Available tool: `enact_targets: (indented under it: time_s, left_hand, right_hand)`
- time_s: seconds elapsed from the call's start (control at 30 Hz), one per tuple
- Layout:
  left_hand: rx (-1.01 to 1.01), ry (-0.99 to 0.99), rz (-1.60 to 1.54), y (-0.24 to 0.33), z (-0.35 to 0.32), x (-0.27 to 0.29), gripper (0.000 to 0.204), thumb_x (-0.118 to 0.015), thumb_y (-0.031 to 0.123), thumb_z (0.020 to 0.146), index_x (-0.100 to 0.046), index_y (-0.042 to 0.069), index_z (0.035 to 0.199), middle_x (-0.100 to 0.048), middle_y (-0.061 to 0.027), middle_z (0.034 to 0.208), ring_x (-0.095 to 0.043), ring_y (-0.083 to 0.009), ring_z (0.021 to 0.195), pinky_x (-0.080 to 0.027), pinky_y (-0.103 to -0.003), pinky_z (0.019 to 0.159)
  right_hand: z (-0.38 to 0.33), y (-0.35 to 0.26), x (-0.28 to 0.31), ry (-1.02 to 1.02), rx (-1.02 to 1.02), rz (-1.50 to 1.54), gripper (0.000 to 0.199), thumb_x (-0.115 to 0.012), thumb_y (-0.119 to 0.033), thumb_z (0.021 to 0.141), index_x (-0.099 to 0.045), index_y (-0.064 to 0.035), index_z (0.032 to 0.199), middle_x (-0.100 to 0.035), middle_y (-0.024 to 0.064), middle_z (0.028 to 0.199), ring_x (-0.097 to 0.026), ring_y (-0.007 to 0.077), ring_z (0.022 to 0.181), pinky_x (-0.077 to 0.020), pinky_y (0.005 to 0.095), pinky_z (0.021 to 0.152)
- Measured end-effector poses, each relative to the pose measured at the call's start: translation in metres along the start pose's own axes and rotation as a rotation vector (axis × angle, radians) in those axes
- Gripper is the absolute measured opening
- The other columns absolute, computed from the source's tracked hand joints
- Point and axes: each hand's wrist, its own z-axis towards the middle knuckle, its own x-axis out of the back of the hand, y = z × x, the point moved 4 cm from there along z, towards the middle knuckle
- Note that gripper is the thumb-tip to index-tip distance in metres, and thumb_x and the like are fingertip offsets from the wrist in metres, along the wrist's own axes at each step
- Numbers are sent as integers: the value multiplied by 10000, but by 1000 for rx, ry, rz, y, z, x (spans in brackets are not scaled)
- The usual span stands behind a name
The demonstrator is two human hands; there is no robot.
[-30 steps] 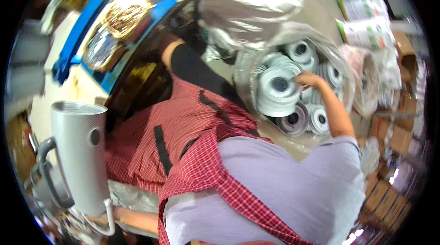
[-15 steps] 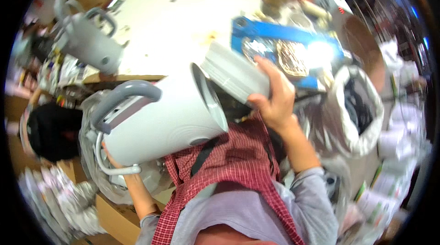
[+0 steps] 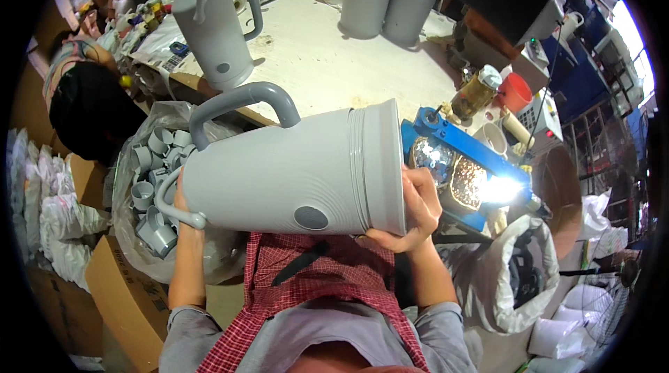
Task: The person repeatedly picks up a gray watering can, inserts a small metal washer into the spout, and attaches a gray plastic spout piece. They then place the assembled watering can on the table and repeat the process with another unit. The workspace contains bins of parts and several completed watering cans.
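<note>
A large light-grey jug (image 3: pixel 279 178) lies on its side in front of my body, its dark grey handle (image 3: pixel 244 97) upward. My left hand (image 3: pixel 180 199) supports the lid end beside the thin carry loop (image 3: pixel 174 212); its fingers are hidden behind the jug. At the opposite end a grey base cup (image 3: pixel 382 171) fits over the jug's rim, with ridged rings showing just left of it. My right hand (image 3: pixel 417 212) grips this cup from the right, thumb below and fingers bent around its edge.
Another grey jug (image 3: pixel 216 42) stands on the white table (image 3: pixel 300 45), with more jugs (image 3: pixel 366 0) behind. A blue fixture (image 3: pixel 460 139) with a bright lamp is at right. Bags of small grey parts (image 3: pixel 143 195) and dark parts (image 3: pixel 526 268) flank me. A person (image 3: pixel 90 108) bends at left.
My right hand has brought the grey base cup from beside the jug onto its open end. The jug has turned nearly level, and the view has shifted.
</note>
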Motion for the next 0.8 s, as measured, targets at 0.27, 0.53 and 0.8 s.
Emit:
enact_targets:
  time_s: [0.27,0.53,0.8]
  left_hand:
    - [-314,237,42,68,-44,-26,396,-458,373,987,-624,32,1098,-648,-37,976,-619,-155,863,-484,-279,795]
    - [-980,36,457,202,-62,-65,341,-546,304,949,-675,26,799,-601,-64,671,-532,-145,612,-474,-278,755]
    - [-1549,-385,1127,243,70,-264,386,-642,215,883,-587,8,562,-463,-82,477,-408,-151,473,-450,-304,622]
  right_hand:
    - [-3,21,-18,59,-334,201,712,-765,-359,682,-558,79,1203,-607,211,1012,-592,247,837,-482,344,746]
    - [-1,154,-109,-162,-1467,875,521,-585,-427,900,-584,24,1160,-645,163,1075,-651,246,906,-545,368,759]
    - [194,277,-113,-257,-555,-442,625,-715,-388,752,-574,40,1186,-579,234,1149,-557,386,1076,-455,410,917]
